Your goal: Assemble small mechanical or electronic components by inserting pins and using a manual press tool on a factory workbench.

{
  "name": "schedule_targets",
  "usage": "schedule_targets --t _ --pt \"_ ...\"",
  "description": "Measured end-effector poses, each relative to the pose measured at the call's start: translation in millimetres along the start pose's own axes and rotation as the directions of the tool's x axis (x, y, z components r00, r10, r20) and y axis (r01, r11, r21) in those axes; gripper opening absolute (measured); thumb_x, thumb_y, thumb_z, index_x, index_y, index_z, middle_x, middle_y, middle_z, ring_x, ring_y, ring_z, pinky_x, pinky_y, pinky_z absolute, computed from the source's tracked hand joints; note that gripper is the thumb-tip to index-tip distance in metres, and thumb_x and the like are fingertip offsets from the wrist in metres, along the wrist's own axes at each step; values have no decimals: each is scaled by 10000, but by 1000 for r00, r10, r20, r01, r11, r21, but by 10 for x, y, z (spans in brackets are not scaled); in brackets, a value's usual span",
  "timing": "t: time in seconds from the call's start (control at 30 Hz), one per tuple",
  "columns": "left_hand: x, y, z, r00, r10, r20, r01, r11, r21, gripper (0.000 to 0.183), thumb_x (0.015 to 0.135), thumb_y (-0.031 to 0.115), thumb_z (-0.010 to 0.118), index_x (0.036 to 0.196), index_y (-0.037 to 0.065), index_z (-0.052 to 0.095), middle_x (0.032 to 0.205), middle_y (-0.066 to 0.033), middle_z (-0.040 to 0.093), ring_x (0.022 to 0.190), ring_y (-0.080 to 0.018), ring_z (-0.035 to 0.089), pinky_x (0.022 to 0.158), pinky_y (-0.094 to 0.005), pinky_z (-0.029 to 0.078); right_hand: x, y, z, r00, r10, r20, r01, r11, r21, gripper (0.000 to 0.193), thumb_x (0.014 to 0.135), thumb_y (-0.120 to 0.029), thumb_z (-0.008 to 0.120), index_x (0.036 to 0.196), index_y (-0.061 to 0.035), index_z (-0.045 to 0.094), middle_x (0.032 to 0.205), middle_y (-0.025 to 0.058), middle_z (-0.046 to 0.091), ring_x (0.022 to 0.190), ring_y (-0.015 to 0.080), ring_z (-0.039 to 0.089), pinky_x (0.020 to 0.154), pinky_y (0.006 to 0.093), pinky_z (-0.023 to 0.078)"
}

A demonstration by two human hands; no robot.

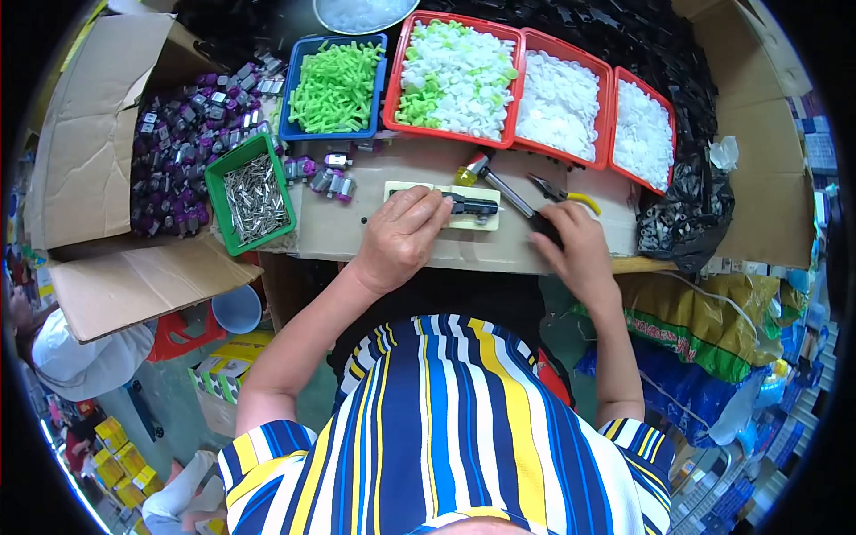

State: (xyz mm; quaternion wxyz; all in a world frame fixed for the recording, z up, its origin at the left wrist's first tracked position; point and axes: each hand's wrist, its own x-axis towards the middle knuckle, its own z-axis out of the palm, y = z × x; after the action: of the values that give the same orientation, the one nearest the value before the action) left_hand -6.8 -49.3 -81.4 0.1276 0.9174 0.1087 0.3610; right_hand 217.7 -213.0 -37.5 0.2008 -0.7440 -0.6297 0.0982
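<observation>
A cream-coloured block (486,223) lies on the cardboard-covered bench in front of me, with a long black plastic part (473,207) resting in it. My left hand (403,234) has its fingers closed over the left end of that part, hiding it. To the right, a hammer (510,193) with a yellow-tipped head, silver shaft and black handle lies slanting behind the block. The fingers and thumb of my right hand (578,245) close about its handle. Pliers with yellow grips (571,195) lie just beyond the right hand.
Behind stand a blue tray (284,116) of green pieces and red trays (390,98) of white and green pieces. On the left are a green tray (217,209) of metal pins and small motors (192,116) in a cardboard box. Black parts (660,45) are heaped at the back right.
</observation>
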Motion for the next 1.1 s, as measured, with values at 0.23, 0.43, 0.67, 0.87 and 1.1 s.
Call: schedule_targets --t 0.23,0.43,0.67,0.87,1.1 --pt "25 -16 3 999 29 -20 -29 999 18 257 748 17 701 997 -47 697 992 -119 664 943 -275 650 787 -362 543 90 -53 154 999 -6 -54 2 997 -73 233 880 -97 644 1077 0 566 945 189 599 851 368 608 734 422 488" --pt "8 -8 18 999 22 -34 -21 999 29 221 768 25 704 979 -41 700 976 -109 663 941 -265 650 782 -356 544 -135 -423 -283 990 118 74 -132 961 241 179 931 -62 563 1095 9 554 922 193 600 762 406 605 676 424 487" --pt "9 -27 43 999 26 -46 -25 1000 10 254 725 -1 733 977 -15 706 961 -101 670 911 -262 659 758 -348 554 -114 -531 -228 980 74 185 -100 986 135 254 943 -26 549 1192 22 555 957 218 617 821 380 635 726 396 508" --pt "-20 -28 36 999 8 -36 -8 1000 8 234 737 -2 732 969 -13 708 955 -98 670 904 -258 657 750 -348 552 -130 -630 -455 999 8 -32 -2 983 182 286 944 -13 558 1223 48 570 1008 219 648 862 357 662 765 363 522" --pt "0 -21 46 1000 19 -25 -18 1000 15 241 742 28 691 972 -46 698 968 -113 665 934 -269 650 792 -355 543 -266 -469 -353 991 65 -116 -43 983 180 289 959 -46 571 1230 54 576 1015 211 664 851 316 671 767 340 522"
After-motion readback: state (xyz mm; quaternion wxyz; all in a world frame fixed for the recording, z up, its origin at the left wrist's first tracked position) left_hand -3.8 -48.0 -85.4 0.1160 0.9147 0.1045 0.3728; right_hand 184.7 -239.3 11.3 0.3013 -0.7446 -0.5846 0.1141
